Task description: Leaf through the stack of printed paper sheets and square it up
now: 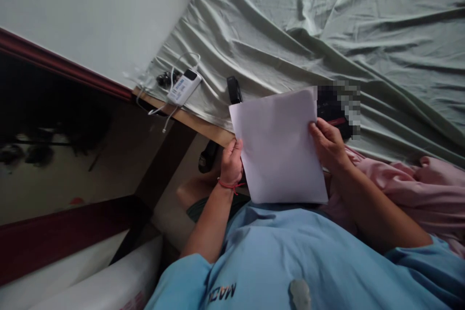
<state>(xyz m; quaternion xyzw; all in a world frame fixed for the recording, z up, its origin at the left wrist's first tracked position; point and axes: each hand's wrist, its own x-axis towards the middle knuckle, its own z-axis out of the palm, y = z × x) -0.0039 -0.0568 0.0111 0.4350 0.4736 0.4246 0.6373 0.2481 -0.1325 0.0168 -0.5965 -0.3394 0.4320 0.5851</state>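
Observation:
A blank white sheet of paper (279,147) is held up over my lap, one hand on each side edge. My left hand (231,160) grips its left edge, fingers curled round it, a red thread at the wrist. My right hand (328,144) pinches the right edge with the thumb on top. I wear a light blue shirt (290,261) and sit at the edge of a bed.
The bed has a wrinkled pale green sheet (327,29). On it lie a white power bank (183,87) with white cables, a dark earphone bundle (165,78), a black device (234,89) and a pink cloth (417,189). A white wall (90,9) stands left.

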